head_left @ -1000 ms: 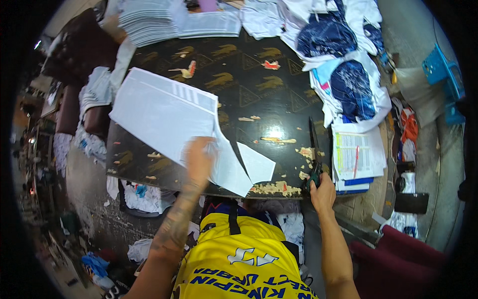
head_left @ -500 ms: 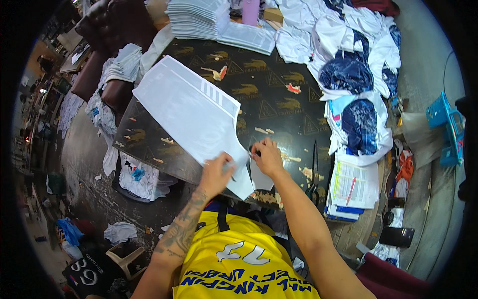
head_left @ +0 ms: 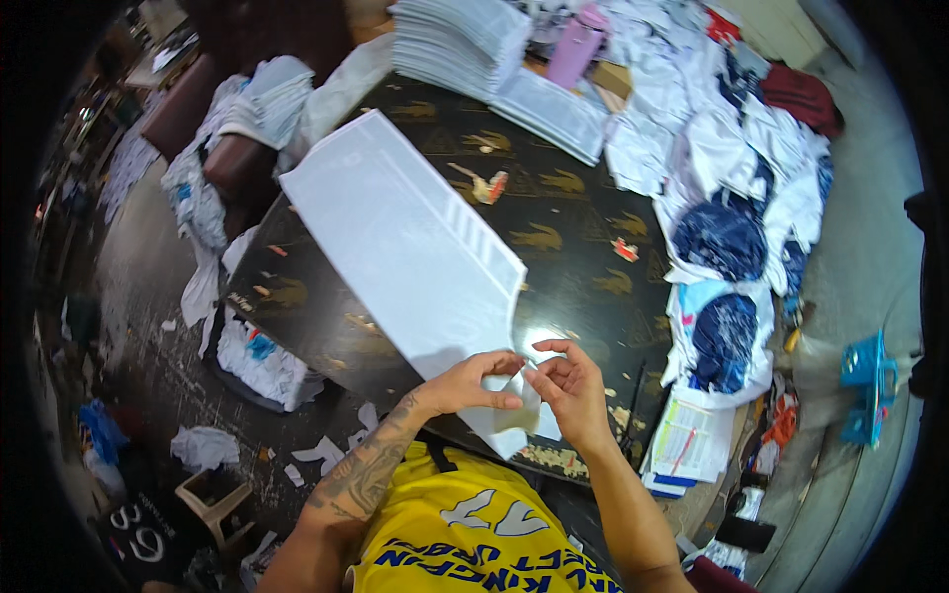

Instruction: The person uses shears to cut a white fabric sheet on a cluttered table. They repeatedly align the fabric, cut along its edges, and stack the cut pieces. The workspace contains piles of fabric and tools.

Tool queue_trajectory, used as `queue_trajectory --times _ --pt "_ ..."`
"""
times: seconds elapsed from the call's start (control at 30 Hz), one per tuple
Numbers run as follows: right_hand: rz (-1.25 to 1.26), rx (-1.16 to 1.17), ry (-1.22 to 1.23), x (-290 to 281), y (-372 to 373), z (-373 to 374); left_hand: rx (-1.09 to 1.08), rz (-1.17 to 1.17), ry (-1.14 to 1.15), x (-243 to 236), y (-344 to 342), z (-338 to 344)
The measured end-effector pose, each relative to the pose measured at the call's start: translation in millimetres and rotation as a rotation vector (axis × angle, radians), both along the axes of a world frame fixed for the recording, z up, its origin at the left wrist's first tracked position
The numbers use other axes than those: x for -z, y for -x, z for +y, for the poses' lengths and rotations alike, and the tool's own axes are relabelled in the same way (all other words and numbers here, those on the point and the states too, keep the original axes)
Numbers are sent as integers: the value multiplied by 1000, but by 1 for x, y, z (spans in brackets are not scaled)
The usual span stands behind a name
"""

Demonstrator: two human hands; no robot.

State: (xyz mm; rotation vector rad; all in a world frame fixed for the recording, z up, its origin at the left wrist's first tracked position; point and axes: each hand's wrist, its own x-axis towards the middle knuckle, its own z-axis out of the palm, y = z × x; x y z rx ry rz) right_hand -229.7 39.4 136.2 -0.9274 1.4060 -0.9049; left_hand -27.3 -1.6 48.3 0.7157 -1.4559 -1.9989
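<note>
A long white fabric panel (head_left: 405, 247), with faint stripes along its right edge, lies slantwise on the dark table (head_left: 568, 287). My left hand (head_left: 474, 383) holds its near end, fingers bent over the cloth. Beside it my right hand (head_left: 575, 395) pinches the panel's right edge between thumb and forefinger, the other fingers curled up. The fingertips of both hands meet there, and the cloth between them is raised and bent. Whether anything small sits in the pinch is too fine to tell. Black scissors (head_left: 633, 405) lie to the right of my right hand.
Folded white panels (head_left: 460, 44) are stacked at the table's far edge, with a purple tumbler (head_left: 576, 51) nearby. White and navy garments (head_left: 720, 240) heap up along the right. Printed papers (head_left: 692, 435) lie at the near right. A plastic stool (head_left: 213, 499) stands at lower left.
My view has shifted, so the table sits lower and further right. My hands have come together at the panel's edge, and the near part of the cloth is now lifted between them.
</note>
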Motion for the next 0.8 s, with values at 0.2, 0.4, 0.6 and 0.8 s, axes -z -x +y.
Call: queue_trajectory --times 0.2,0.4,0.6,0.8 --pt "-1 -41 88 30 -91 -91 -275 -19 -625 -8 -97 -20" --pt "201 -125 254 64 -125 -174 -699 -278 -282 11 -127 -53" --pt "498 -26 351 104 -97 -184 -809 -1067 317 23 -130 -48" --pt "900 -167 168 109 48 12 -303 -784 875 36 -60 55"
